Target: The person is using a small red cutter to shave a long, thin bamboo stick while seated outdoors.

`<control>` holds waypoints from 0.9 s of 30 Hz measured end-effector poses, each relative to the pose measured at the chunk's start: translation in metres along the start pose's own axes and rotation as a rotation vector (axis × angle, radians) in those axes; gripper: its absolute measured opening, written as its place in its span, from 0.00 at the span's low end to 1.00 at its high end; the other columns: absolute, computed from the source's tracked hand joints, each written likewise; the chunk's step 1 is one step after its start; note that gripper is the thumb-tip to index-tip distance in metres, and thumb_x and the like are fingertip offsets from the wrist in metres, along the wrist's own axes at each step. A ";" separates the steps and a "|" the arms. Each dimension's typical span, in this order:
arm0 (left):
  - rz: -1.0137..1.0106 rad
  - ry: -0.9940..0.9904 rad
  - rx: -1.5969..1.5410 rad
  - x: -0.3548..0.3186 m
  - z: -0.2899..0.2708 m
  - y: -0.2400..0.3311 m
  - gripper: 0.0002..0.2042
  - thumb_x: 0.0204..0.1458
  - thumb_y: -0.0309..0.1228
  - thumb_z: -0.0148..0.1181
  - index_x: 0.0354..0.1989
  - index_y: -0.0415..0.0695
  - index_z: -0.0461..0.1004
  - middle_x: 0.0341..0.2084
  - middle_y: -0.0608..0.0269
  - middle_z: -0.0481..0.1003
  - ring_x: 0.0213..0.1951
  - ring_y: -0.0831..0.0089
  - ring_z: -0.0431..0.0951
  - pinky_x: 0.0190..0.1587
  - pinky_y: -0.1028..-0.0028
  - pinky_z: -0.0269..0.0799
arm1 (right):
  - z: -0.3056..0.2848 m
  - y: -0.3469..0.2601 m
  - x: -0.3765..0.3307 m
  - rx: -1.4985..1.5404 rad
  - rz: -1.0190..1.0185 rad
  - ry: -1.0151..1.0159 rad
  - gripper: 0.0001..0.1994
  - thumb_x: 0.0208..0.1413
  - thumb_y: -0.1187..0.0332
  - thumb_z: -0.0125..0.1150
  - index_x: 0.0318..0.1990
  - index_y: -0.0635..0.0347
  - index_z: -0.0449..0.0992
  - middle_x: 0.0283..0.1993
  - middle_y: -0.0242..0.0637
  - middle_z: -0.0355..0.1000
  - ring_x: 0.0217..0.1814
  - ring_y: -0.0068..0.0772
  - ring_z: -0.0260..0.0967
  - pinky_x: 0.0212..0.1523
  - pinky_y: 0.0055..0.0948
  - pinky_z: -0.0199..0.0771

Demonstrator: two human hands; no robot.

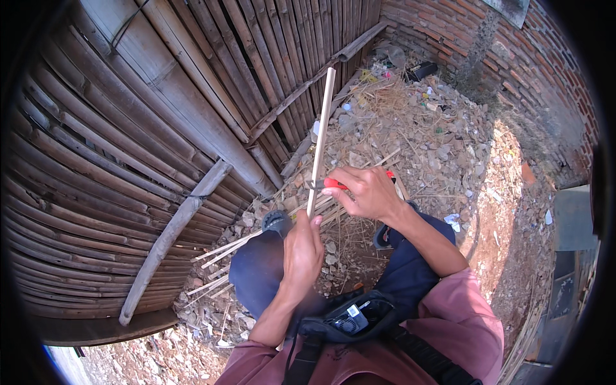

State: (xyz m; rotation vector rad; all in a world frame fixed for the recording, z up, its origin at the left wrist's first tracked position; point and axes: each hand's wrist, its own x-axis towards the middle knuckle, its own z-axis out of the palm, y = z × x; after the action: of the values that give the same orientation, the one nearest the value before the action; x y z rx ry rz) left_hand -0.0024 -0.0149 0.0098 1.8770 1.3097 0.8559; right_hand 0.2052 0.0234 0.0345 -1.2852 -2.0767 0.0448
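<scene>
My left hand [302, 249] is closed round the lower end of a long, pale strip of wood or bamboo [322, 119]. The strip stands nearly upright and leans slightly right at its top. My right hand [369, 191] grips a small knife with a red handle [334, 185]. Its short blade [316, 184] lies across the strip a little above my left hand and seems to touch it. Part of the handle is hidden in my right fist. Below my hands, several thin pale strips [218, 255] lie on the ground between and beside my legs.
A bamboo slat wall [96, 186] rises close on my left, with a bamboo pole brace [173, 240]. Rubble and litter [436, 144] cover the ground ahead, up to a brick wall [545, 70]. A grey panel [573, 218] stands at far right. My knees [256, 269] are bent.
</scene>
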 end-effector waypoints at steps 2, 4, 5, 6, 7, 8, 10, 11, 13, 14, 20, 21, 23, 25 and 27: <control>0.013 0.001 0.005 -0.001 0.000 -0.001 0.10 0.73 0.28 0.52 0.41 0.35 0.62 0.23 0.31 0.72 0.29 0.28 0.73 0.29 0.44 0.64 | 0.001 0.002 -0.001 0.006 -0.004 0.001 0.12 0.64 0.58 0.70 0.38 0.57 0.81 0.30 0.38 0.79 0.25 0.45 0.77 0.25 0.41 0.74; 0.025 0.015 0.010 -0.001 -0.001 0.001 0.10 0.73 0.27 0.52 0.41 0.35 0.62 0.23 0.31 0.72 0.28 0.28 0.73 0.28 0.45 0.64 | 0.000 0.002 -0.001 -0.001 0.003 -0.018 0.12 0.64 0.58 0.70 0.39 0.58 0.81 0.31 0.39 0.80 0.26 0.46 0.78 0.26 0.41 0.75; 0.020 0.009 0.012 -0.001 -0.002 0.002 0.10 0.73 0.27 0.52 0.41 0.35 0.62 0.23 0.32 0.71 0.28 0.29 0.73 0.28 0.45 0.64 | -0.001 0.002 0.000 -0.005 0.006 -0.028 0.12 0.64 0.58 0.70 0.39 0.58 0.81 0.31 0.39 0.80 0.27 0.46 0.78 0.26 0.41 0.75; 0.015 0.000 0.012 -0.002 -0.001 0.003 0.09 0.73 0.27 0.52 0.41 0.35 0.62 0.22 0.33 0.71 0.27 0.29 0.73 0.28 0.45 0.64 | -0.003 0.006 0.000 -0.010 0.025 0.041 0.12 0.64 0.59 0.70 0.40 0.59 0.82 0.32 0.40 0.81 0.27 0.47 0.79 0.27 0.41 0.76; 0.011 -0.010 0.012 -0.003 0.000 0.004 0.09 0.73 0.27 0.52 0.41 0.35 0.62 0.22 0.33 0.71 0.27 0.29 0.73 0.27 0.45 0.64 | -0.006 0.014 0.003 -0.016 0.045 0.110 0.12 0.64 0.59 0.70 0.41 0.59 0.82 0.33 0.40 0.81 0.27 0.48 0.79 0.27 0.41 0.76; 0.038 -0.033 0.012 -0.008 0.002 0.003 0.09 0.73 0.27 0.52 0.41 0.35 0.63 0.21 0.34 0.71 0.27 0.30 0.74 0.27 0.45 0.64 | -0.011 0.023 0.006 -0.022 0.065 0.180 0.12 0.64 0.59 0.70 0.42 0.60 0.83 0.33 0.41 0.82 0.28 0.48 0.79 0.28 0.41 0.76; 0.095 -0.073 0.008 -0.022 0.005 -0.002 0.09 0.73 0.27 0.52 0.41 0.35 0.63 0.21 0.35 0.71 0.26 0.30 0.74 0.27 0.45 0.65 | -0.030 0.046 0.019 -0.036 0.178 0.188 0.13 0.64 0.60 0.70 0.43 0.61 0.84 0.33 0.44 0.83 0.29 0.49 0.80 0.30 0.41 0.77; 0.075 -0.081 0.005 -0.026 0.007 -0.003 0.09 0.73 0.27 0.53 0.40 0.36 0.63 0.20 0.35 0.72 0.26 0.30 0.75 0.27 0.45 0.65 | -0.039 0.053 0.024 -0.046 0.232 0.195 0.13 0.64 0.60 0.70 0.44 0.62 0.85 0.34 0.45 0.83 0.29 0.50 0.80 0.31 0.41 0.77; 0.023 -0.109 0.008 -0.033 0.009 -0.003 0.09 0.72 0.27 0.53 0.40 0.36 0.64 0.20 0.36 0.72 0.27 0.31 0.76 0.27 0.45 0.66 | -0.037 0.059 0.021 -0.044 0.211 0.183 0.13 0.64 0.60 0.69 0.44 0.62 0.85 0.32 0.47 0.82 0.29 0.50 0.79 0.31 0.42 0.76; 0.009 -0.134 0.007 -0.033 0.009 -0.004 0.09 0.72 0.26 0.54 0.40 0.35 0.64 0.21 0.34 0.73 0.27 0.31 0.77 0.27 0.46 0.68 | -0.036 0.062 0.019 -0.043 0.200 0.175 0.13 0.64 0.60 0.69 0.44 0.63 0.86 0.31 0.48 0.82 0.29 0.51 0.79 0.32 0.42 0.76; 0.055 -0.104 0.050 -0.045 0.010 -0.010 0.09 0.71 0.26 0.54 0.39 0.35 0.63 0.21 0.33 0.73 0.29 0.29 0.76 0.28 0.45 0.67 | -0.037 0.070 0.025 -0.028 0.225 0.167 0.15 0.64 0.57 0.68 0.42 0.62 0.86 0.29 0.50 0.80 0.27 0.53 0.77 0.32 0.44 0.74; 0.044 -0.110 0.046 -0.046 0.010 -0.010 0.09 0.71 0.26 0.54 0.39 0.35 0.63 0.22 0.33 0.73 0.29 0.29 0.76 0.28 0.45 0.67 | -0.041 0.073 0.027 -0.023 0.255 0.144 0.15 0.65 0.57 0.68 0.42 0.62 0.86 0.29 0.50 0.80 0.27 0.53 0.77 0.32 0.45 0.74; 0.020 -0.119 0.039 -0.048 0.008 -0.009 0.09 0.71 0.26 0.54 0.39 0.35 0.63 0.22 0.32 0.74 0.30 0.29 0.76 0.28 0.44 0.67 | -0.038 0.076 0.028 -0.029 0.227 0.158 0.15 0.65 0.57 0.67 0.42 0.63 0.86 0.28 0.50 0.79 0.28 0.53 0.77 0.32 0.44 0.74; -0.006 -0.121 0.045 -0.052 0.008 -0.008 0.10 0.72 0.27 0.54 0.39 0.35 0.63 0.24 0.31 0.75 0.31 0.28 0.77 0.29 0.43 0.68 | -0.031 0.082 0.024 -0.044 0.216 0.178 0.16 0.66 0.57 0.65 0.42 0.63 0.85 0.28 0.50 0.79 0.28 0.52 0.77 0.33 0.45 0.74; -0.038 -0.138 0.073 -0.059 0.006 -0.008 0.10 0.72 0.28 0.53 0.39 0.35 0.63 0.25 0.31 0.75 0.31 0.28 0.77 0.30 0.42 0.68 | -0.024 0.091 0.027 -0.073 0.213 0.219 0.17 0.68 0.56 0.63 0.42 0.64 0.84 0.28 0.50 0.78 0.29 0.53 0.77 0.34 0.46 0.74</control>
State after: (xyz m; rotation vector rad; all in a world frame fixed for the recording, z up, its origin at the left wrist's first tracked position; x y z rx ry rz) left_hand -0.0175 -0.0696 -0.0083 1.9253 1.3020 0.6550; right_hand 0.2820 0.0843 0.0338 -1.4818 -1.7656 -0.0751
